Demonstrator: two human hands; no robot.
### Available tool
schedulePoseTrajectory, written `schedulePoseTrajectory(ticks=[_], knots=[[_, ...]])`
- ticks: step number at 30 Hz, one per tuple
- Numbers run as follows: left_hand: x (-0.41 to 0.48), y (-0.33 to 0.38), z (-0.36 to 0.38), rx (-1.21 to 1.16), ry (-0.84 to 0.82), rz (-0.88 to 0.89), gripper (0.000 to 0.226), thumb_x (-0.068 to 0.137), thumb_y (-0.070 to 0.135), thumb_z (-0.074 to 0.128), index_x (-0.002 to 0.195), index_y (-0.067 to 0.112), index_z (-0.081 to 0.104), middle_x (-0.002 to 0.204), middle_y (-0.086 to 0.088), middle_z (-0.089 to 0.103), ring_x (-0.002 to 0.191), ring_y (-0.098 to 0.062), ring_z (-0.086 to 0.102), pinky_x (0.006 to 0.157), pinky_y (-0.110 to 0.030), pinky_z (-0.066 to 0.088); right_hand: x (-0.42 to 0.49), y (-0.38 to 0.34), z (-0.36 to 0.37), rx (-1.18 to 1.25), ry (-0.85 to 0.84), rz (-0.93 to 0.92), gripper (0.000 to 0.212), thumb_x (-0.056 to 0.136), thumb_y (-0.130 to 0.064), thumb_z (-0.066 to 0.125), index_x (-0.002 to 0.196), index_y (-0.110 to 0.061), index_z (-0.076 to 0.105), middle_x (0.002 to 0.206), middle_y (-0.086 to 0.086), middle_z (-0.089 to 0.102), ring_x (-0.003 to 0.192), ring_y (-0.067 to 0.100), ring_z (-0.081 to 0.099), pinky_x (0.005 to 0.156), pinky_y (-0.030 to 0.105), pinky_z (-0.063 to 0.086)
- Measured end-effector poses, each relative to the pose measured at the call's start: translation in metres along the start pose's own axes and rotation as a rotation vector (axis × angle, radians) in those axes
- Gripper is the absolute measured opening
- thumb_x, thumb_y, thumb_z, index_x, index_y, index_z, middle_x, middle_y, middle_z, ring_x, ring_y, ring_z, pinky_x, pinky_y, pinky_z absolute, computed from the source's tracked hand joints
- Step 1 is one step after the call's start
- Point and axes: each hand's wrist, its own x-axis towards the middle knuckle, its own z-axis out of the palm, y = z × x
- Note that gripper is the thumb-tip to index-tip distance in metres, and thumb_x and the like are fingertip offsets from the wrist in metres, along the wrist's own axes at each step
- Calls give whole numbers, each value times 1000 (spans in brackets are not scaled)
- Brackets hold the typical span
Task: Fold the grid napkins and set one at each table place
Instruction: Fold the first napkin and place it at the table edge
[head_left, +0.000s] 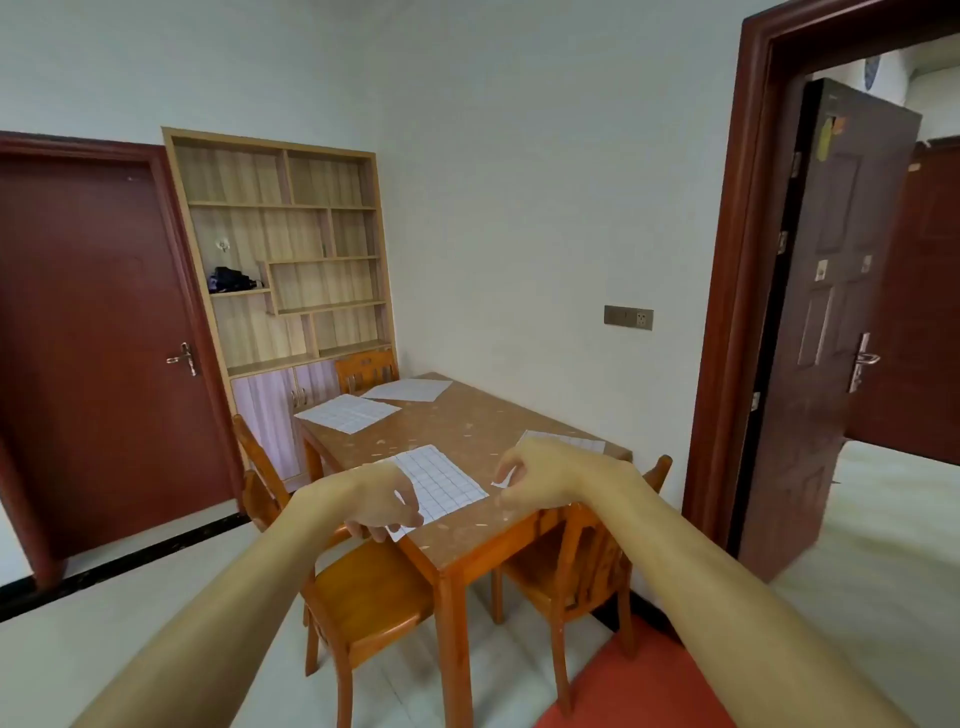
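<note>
Several white grid napkins lie flat on the brown speckled table (498, 410). The nearest napkin (441, 483) sits at the table's near left corner. My left hand (379, 501) curls its fingers over that napkin's near left corner and grips it. A second napkin (571, 441) lies at the right edge, mostly hidden behind my right hand (540, 475), which pinches a small white corner of it at the fingertips. Two more napkins (348, 412) (410, 388) lie unfolded at the far left end.
Orange wooden chairs stand at the near left (369, 587), near right (571, 561) and far end (366, 369). A wooden shelf unit (291, 249) stands behind the table. A closed red door (93, 338) is at left, an open dark door (831, 312) at right.
</note>
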Motion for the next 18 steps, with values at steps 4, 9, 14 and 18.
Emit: schedulePoseTrajectory(ticks=[4,9,14,18], knots=[[18,-14,-8,35,-28,-21,36,99,37,61,132,24,62,118,-4,71,98,-16,74,84,-33,63,65,11,19,-37,0,-60,49,82,-40,67,130,-27,62,135,-1,61,118,18,59,98,37,52],[58,-42,-27,22,-81,-27,40,98,39,62,135,23,59,121,-4,70,100,-16,73,82,-30,62,120,5,25,-33,13,-89,49,80,-43,67,127,-28,63,135,-3,61,116,17,60,98,39,53],[107,-76,-52,3,-62,-18,44,97,42,63,137,25,58,122,-2,69,98,-14,73,84,-32,63,181,-6,20,-33,3,-78,49,84,-37,67,131,-24,62,139,-2,59,123,18,58,102,38,50],[142,-107,-66,-41,2,5,41,98,41,63,135,25,59,127,-3,67,99,-16,73,86,-37,63,232,-12,18,-12,-4,-79,45,87,-35,68,130,-22,62,140,-2,58,124,17,56,102,35,47]])
